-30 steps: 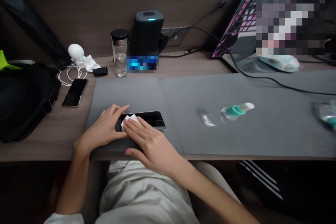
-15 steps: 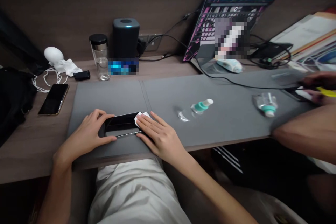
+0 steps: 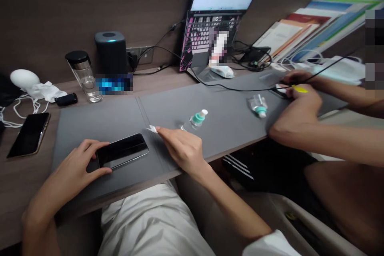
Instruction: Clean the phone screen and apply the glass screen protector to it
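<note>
A black smartphone (image 3: 124,152) lies screen up on the grey desk mat (image 3: 192,98). My left hand (image 3: 87,160) grips its left end, thumb on the near edge and fingers on the far edge. To the right of the phone, my right hand (image 3: 183,150) is closed, pinching a small white tissue (image 3: 152,129) at the fingertips. That hand is apart from the phone. Just beyond it, a clear spray bottle with a teal collar and white cap (image 3: 196,119) lies on the mat, its lower part hidden by the hand.
Another clear bottle (image 3: 258,106) lies farther right, near another person's arms (image 3: 300,118). A second phone (image 3: 30,134), a water bottle (image 3: 85,78) and a dark speaker (image 3: 111,52) stand along the left and back. A laptop (image 3: 216,28) and a cable (image 3: 228,88) are behind the mat.
My right hand has lifted off the phone screen with the tissue and moved right; its fingers went from flat to pinched. My left hand still holds the phone. The camera view has turned right.
</note>
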{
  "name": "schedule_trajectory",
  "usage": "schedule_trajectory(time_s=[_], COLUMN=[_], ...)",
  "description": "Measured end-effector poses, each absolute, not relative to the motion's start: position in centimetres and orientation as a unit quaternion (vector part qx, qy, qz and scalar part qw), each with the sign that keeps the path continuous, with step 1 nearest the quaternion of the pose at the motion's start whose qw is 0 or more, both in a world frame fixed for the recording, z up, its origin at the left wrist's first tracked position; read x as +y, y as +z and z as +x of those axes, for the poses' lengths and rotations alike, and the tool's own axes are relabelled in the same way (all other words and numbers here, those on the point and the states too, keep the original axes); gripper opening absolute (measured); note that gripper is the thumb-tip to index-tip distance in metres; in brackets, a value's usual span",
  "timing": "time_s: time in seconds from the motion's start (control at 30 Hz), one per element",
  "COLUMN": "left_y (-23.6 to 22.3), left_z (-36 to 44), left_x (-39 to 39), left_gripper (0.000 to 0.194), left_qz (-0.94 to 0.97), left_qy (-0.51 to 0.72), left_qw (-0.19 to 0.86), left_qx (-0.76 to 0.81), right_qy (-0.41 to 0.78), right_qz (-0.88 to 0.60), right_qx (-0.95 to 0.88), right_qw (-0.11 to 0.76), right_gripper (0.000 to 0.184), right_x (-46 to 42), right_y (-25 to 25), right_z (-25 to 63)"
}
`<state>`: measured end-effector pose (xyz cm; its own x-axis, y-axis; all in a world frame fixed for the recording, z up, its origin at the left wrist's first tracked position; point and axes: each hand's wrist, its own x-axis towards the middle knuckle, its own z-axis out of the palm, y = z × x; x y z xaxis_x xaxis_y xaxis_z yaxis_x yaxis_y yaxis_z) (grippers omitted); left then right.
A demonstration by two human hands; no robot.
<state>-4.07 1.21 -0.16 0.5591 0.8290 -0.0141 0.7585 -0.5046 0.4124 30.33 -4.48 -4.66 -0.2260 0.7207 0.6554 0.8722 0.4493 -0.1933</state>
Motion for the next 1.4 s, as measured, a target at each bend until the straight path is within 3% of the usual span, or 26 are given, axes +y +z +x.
schedule_trajectory(time_s=[0.13, 0.23, 0.33, 0.53, 0.77, 1.4], left_y=[0.3, 0.8, 1.0, 0.8, 1.2, 0.3], left_z=[-4.0, -3.6, -3.0, -2.2, -2.0, -2.1], left_x=[0.2, -0.7, -1.4, -2.0, -2.3, -2.0], left_gripper=[0.043, 0.035, 0.036, 0.042, 0.039, 0.044], left_qz=[0.884, 0.891, 0.892, 0.901, 0.911, 0.926], left_qy=[0.086, 0.075, 0.069, 0.06, 0.056, 0.047], left_qw=[0.143, 0.116, 0.097, 0.051, 0.05, -0.011], left_qx=[0.437, 0.432, 0.436, 0.426, 0.407, 0.374], right_qy=[-0.148, -0.13, -0.075, -0.017, -0.011, 0.0], right_qz=[-0.501, -0.459, -0.406, -0.449, -0.436, -0.446], right_qx=[-0.757, -0.796, -0.848, -0.832, -0.84, -0.84], right_qw=[0.392, 0.372, 0.332, 0.324, 0.323, 0.309], right_gripper=[0.067, 0.076, 0.069, 0.045, 0.054, 0.052], right_x=[-4.6, -4.5, -4.2, -4.0, -4.1, -3.7], right_y=[-4.7, -5.1, -5.5, -5.6, -6.0, -5.7], right_z=[29.4, 28.4, 27.4, 26.8, 27.3, 27.1])
